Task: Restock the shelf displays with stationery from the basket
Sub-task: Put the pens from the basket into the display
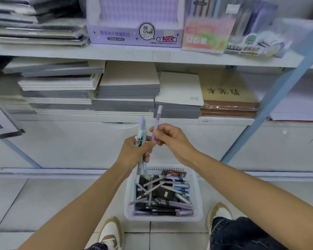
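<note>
Pens were held over the basket (129, 195), at 6 o'clock.
Bundle (140, 131) was gripped by left hand (134, 150), lilac pen (157, 120) pinched by right hand (172, 139); box label (242, 48) was blurred.

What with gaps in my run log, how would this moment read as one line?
left hand: grips bundle of pens | right hand: pinches lilac pen | basket: on floor, holds loose pens
</note>
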Motion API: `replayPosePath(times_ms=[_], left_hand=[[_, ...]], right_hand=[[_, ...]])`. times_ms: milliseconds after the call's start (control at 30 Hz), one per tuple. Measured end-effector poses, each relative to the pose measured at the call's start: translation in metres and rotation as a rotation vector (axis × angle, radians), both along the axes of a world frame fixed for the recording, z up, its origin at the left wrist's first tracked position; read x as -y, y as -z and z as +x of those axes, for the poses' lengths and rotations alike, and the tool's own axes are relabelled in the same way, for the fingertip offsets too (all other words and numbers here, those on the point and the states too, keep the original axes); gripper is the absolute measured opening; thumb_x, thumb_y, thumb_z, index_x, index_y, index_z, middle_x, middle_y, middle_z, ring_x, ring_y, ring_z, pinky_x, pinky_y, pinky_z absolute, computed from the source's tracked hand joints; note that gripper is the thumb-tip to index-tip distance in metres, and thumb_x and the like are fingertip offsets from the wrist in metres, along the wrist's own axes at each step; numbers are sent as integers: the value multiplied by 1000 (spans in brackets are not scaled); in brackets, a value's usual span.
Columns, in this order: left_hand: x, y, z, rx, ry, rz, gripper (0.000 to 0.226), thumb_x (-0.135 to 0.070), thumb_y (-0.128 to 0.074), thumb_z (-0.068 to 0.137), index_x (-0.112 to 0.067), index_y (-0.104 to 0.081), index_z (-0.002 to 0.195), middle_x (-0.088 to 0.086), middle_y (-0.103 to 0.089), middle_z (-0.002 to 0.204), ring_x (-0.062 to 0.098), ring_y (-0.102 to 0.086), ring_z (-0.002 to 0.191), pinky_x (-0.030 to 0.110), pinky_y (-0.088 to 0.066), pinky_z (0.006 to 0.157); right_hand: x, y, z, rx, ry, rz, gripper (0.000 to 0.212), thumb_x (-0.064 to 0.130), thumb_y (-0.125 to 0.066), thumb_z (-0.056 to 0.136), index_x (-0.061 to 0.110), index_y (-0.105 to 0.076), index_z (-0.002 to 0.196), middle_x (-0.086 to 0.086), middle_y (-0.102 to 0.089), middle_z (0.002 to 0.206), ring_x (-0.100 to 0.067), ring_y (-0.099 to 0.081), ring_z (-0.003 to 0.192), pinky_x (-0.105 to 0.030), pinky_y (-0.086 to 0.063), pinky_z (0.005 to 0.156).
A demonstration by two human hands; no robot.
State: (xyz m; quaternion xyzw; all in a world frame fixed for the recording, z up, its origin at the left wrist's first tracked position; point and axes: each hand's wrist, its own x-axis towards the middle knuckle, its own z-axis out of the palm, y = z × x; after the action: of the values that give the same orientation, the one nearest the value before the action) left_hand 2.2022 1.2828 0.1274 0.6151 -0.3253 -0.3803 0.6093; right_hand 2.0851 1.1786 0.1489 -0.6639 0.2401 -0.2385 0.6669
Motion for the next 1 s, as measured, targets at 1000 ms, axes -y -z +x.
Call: replayPosePath(times_ms=[1000], left_hand=[[72,-253,12,237,133,-315,25,-34,-51,99,-13,-63,104,7,-76,85,21,-72,64,20,-48,50]], right_hand=[[133,-298,-19,181,517,-767,8,7,-57,95,7,-57,103,-9,-67,87,-14,-69,69,-21,-55,53]])
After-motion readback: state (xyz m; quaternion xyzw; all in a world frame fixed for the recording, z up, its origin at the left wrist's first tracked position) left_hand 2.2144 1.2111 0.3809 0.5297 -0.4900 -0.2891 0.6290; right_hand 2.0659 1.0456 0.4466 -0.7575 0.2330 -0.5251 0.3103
